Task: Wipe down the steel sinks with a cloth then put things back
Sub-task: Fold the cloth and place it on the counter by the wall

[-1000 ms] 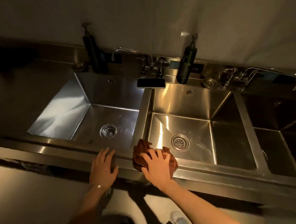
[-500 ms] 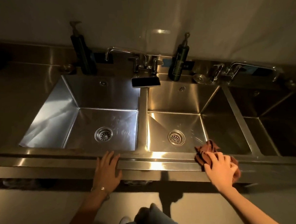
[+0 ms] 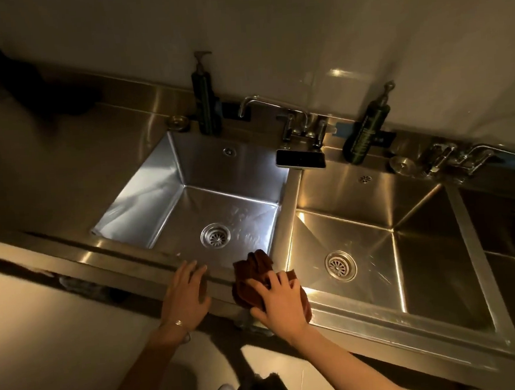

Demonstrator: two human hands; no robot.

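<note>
A steel unit holds three sinks in a row: the left sink [image 3: 159, 198], the middle sink [image 3: 372, 205] and the right sink [image 3: 502, 226], partly cut off. A crumpled brown cloth [image 3: 251, 271] lies on the front rim where the left and middle sinks meet. My right hand [image 3: 280, 299] presses on it with spread fingers. My left hand [image 3: 184, 294] rests flat on the front rim just left of the cloth, holding nothing.
Two dark pump bottles [image 3: 206, 107] [image 3: 366, 135] stand on the back ledge. A phone [image 3: 301, 162] lies on the divider below the left faucet [image 3: 297, 122]. A second faucet [image 3: 458, 159] sits at the right. Two drain stoppers [image 3: 177, 122] [image 3: 402, 165] lie on the ledge.
My right hand has slid the cloth left along the front rim, from the middle sink's right end back to the divider. My left hand stayed on the rim.
</note>
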